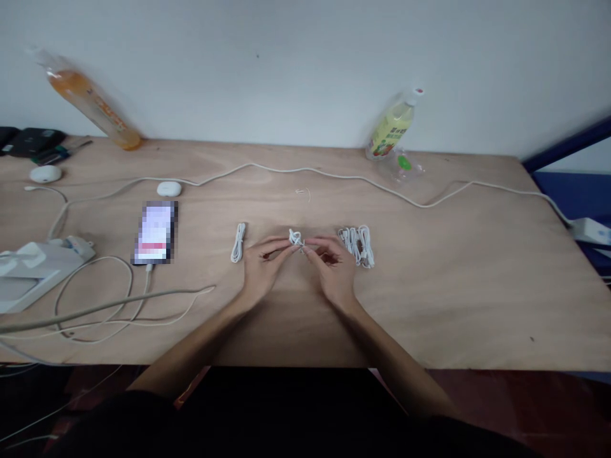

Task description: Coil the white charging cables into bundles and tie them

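Between my two hands, near the middle of the wooden table, a small white cable bundle [296, 238] is pinched at the fingertips. My left hand [263, 264] grips its left side, thumb and forefinger closed on it. From the right, my right hand [335, 266] holds the other side, its fingers also closed. One folded white cable [238, 242] lies just left of my left hand. Several more bundled white cables [363, 247] lie beside my right hand, partly hidden by it. Beyond the hands are small thin white pieces [303, 193].
A phone [155, 233] with a plugged-in cable, a white earbud case [168, 189] and a power strip [33, 273] are at left. Two bottles, one orange [95, 108] and one yellow [392, 130], stand by the wall. A long white cord [305, 170] crosses the table.
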The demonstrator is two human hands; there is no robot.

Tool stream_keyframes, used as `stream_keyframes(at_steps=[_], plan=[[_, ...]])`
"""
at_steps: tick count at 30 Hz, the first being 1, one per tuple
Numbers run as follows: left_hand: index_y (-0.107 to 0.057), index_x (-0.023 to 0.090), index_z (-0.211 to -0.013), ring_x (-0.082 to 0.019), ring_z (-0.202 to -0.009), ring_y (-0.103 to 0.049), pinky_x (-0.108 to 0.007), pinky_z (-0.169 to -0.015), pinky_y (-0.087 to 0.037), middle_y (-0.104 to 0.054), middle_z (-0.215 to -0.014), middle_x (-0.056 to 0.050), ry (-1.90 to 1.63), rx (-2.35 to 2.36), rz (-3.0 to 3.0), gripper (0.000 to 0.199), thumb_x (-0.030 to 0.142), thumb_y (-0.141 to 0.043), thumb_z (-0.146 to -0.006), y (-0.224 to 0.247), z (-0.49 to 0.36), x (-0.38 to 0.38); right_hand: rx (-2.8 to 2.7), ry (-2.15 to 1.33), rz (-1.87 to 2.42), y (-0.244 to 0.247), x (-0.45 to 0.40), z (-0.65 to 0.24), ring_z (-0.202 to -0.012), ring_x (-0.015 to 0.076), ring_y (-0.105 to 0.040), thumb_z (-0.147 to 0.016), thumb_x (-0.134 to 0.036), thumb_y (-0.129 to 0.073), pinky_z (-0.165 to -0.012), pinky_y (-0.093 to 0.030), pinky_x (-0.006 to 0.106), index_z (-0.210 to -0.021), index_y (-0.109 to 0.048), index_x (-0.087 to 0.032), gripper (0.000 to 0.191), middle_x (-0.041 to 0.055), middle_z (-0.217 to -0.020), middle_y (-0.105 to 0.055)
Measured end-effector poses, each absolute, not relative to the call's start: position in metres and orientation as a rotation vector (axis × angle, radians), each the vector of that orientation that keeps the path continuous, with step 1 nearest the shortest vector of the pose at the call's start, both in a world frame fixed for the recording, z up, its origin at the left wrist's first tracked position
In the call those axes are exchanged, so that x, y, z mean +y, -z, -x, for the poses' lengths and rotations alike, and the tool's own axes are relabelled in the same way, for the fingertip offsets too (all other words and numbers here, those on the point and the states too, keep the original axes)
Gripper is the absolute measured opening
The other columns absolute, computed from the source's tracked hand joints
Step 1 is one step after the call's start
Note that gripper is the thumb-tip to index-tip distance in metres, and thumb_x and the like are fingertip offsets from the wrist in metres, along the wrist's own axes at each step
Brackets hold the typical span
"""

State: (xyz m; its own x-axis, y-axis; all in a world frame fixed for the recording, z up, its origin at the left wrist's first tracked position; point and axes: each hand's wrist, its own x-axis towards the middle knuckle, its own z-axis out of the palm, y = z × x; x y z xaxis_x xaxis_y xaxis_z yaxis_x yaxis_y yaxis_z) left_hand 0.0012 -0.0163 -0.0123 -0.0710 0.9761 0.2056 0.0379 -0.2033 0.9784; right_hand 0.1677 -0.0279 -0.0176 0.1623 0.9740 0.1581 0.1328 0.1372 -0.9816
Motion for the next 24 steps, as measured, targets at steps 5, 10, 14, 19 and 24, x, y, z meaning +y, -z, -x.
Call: stream_keyframes(at_steps=[5,10,14,19,24], plan=[[-0.092,0.028,-0.093,-0.024,-0.095,-0.082,-0.04,-0.091,-0.067,-0.088,-0.1,-0.006,-1.374,1.172,-1.347,0.009,0.035,-0.091,-0.088,0.012,0.0,-0.017,-1.329,-0.833,1.265,0.018,-0.028,-0.172,-0.069,0.0145,-0.064,-0.092,-0.037,-0.084,-0.06,-0.055,0.031,-0.096,-0.089,-0.03,0.009,0.004,-0.101,-0.077],[-0.092,0.029,-0.093,-0.024,-0.09,-0.081,-0.038,-0.086,-0.066,-0.088,-0.097,-0.006,-1.35,1.152,-1.355,0.01,0.037,-0.091,-0.088,0.01,0.002,-0.016,-1.454,-0.71,1.199,0.018,-0.026,-0.176,-0.068,0.015,-0.063,-0.097,-0.034,-0.081,-0.057,-0.055,0.031,-0.096,-0.09,-0.031,0.009,0.0042,-0.099,-0.077],[-0.093,0.029,-0.095,-0.023,-0.087,-0.08,-0.035,-0.081,-0.064,-0.087,-0.095,-0.006,-1.313,1.138,-1.402,0.013,0.041,-0.088,-0.091,0.01,0.004,-0.015,-1.535,-0.634,1.175,0.017,-0.025,-0.179,-0.071,0.0171,-0.067,-0.099,-0.031,-0.08,-0.058,-0.056,0.032,-0.095,-0.089,-0.031,0.01,0.0043,-0.096,-0.079],[-0.093,0.029,-0.095,-0.023,-0.085,-0.078,-0.035,-0.078,-0.062,-0.086,-0.093,-0.006,-1.283,1.112,-1.445,0.017,0.045,-0.086,-0.093,0.012,0.006,-0.013,-1.559,-0.586,1.136,0.014,-0.025,-0.18,-0.077,0.019,-0.071,-0.1,-0.026,-0.079,-0.059,-0.056,0.032,-0.094,-0.089,-0.029,0.011,0.0044,-0.095,-0.08],[-0.093,0.029,-0.095,-0.023,-0.084,-0.077,-0.035,-0.078,-0.061,-0.086,-0.092,-0.007,-1.257,1.12,-1.463,0.023,0.049,-0.084,-0.094,0.012,0.007,-0.012,-1.572,-0.594,1.143,0.015,-0.024,-0.181,-0.078,0.0197,-0.072,-0.099,-0.026,-0.081,-0.057,-0.055,0.032,-0.092,-0.088,-0.029,0.01,0.0046,-0.093,-0.081]])
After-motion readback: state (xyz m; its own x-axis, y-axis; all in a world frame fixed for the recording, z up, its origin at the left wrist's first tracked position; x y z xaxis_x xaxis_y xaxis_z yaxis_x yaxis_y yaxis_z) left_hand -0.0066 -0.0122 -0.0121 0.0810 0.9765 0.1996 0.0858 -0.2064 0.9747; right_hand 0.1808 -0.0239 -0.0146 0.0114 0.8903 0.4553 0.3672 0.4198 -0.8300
